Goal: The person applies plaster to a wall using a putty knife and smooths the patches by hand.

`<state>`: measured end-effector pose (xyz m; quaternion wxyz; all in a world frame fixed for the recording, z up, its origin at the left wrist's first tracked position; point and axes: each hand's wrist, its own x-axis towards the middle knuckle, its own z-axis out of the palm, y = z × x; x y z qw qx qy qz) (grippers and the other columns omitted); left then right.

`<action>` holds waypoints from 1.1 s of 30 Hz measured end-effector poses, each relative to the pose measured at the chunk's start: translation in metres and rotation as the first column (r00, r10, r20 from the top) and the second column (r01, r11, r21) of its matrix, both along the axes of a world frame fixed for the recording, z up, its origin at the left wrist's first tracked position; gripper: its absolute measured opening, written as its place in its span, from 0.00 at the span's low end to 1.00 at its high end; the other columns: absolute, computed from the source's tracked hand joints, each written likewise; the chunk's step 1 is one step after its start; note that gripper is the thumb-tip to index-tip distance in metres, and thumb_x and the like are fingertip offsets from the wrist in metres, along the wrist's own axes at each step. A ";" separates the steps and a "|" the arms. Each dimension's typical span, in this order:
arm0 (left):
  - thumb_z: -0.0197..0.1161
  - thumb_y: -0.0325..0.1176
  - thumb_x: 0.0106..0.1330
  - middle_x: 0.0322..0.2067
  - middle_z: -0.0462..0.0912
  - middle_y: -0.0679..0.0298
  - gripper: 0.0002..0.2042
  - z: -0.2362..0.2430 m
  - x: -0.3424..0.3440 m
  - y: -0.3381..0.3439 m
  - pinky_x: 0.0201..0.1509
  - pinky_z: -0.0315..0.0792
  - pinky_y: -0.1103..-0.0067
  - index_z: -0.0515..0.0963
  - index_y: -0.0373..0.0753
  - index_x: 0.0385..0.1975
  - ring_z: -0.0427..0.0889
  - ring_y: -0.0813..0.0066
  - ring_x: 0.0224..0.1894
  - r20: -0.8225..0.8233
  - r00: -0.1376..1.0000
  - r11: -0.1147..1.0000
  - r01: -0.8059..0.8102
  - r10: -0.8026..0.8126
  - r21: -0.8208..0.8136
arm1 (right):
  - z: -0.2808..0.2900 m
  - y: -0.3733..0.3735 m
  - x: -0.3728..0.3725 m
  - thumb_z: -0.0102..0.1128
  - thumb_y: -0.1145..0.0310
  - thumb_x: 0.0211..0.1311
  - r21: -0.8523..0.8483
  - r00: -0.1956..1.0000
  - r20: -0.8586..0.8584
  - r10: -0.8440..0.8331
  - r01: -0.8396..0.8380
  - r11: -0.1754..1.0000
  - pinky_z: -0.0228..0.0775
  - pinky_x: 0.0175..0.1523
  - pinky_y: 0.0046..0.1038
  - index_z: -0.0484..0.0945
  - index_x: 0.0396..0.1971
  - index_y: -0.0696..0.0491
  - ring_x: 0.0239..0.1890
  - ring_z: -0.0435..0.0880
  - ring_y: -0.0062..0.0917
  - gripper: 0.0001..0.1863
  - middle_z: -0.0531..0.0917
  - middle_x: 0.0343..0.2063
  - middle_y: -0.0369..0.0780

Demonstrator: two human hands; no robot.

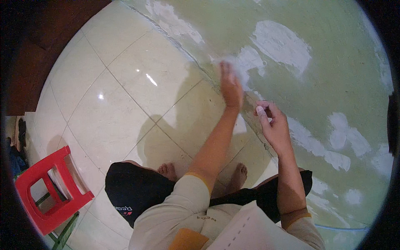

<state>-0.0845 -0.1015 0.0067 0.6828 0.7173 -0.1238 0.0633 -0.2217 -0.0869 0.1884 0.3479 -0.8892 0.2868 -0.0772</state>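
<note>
A green wall [300, 87] with rough white filler patches [281, 43] takes up the right side. My left hand [231, 85] reaches up against the wall's lower part, beside a white patch [251, 62]. Motion smears its fingers, and a pale blur surrounds the fingertips, so what it may hold cannot be made out. Nearer to me, my right hand [273, 123] is in front of the wall, fingers curled toward the thumb. White dust coats that thumb. Anything pinched there is too small or hidden to name.
Pale glossy floor tiles [121, 108] meet the wall along a diagonal joint. A red plastic stool [46, 166] stands at lower left, with a green metal frame [66, 231] under it. Dark brown wooden furniture [46, 50] fills the upper left. My bare feet [237, 177] rest near the wall.
</note>
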 end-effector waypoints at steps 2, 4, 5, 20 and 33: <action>0.48 0.22 0.60 0.65 0.60 0.47 0.26 -0.016 0.008 0.006 0.71 0.53 0.67 0.65 0.34 0.62 0.57 0.49 0.69 -0.108 0.994 1.000 0.012 -0.013 -0.005 | -0.008 -0.005 -0.004 0.55 0.66 0.65 0.007 0.999 0.033 0.010 -0.010 1.000 0.72 0.41 0.28 0.76 0.43 0.57 0.33 0.81 0.29 0.12 0.82 0.33 0.44; 0.49 0.21 0.59 0.65 0.60 0.47 0.27 -0.010 0.012 0.011 0.71 0.53 0.66 0.66 0.34 0.62 0.57 0.49 0.69 -0.039 0.997 0.998 0.061 -0.061 -0.004 | -0.010 -0.005 -0.004 0.55 0.67 0.65 0.016 1.000 0.003 -0.007 0.007 1.000 0.72 0.41 0.28 0.77 0.43 0.57 0.33 0.81 0.29 0.11 0.82 0.33 0.44; 0.48 0.21 0.59 0.64 0.62 0.46 0.26 0.003 0.006 0.003 0.71 0.54 0.66 0.67 0.34 0.61 0.59 0.49 0.68 0.067 0.996 0.998 0.058 -0.056 -0.029 | -0.009 -0.004 -0.003 0.55 0.67 0.65 0.019 1.000 -0.014 -0.016 0.016 1.000 0.72 0.41 0.28 0.77 0.42 0.57 0.33 0.81 0.29 0.11 0.82 0.32 0.44; 0.51 0.23 0.61 0.64 0.63 0.48 0.23 0.037 -0.028 -0.008 0.70 0.54 0.69 0.69 0.34 0.59 0.61 0.53 0.67 0.242 0.967 0.997 0.074 -0.076 0.020 | -0.004 -0.008 -0.001 0.54 0.66 0.66 -0.027 0.995 0.085 -0.055 0.058 0.998 0.73 0.37 0.27 0.78 0.42 0.56 0.32 0.83 0.25 0.11 0.84 0.31 0.42; 0.48 0.26 0.66 0.65 0.60 0.44 0.21 0.000 -0.069 -0.018 0.70 0.53 0.64 0.66 0.33 0.60 0.56 0.42 0.68 0.109 0.991 0.997 0.075 -0.074 -0.001 | -0.010 -0.034 -0.013 0.53 0.67 0.68 0.054 0.960 0.209 -0.186 0.179 0.982 0.73 0.42 0.23 0.78 0.42 0.58 0.33 0.82 0.21 0.11 0.83 0.30 0.39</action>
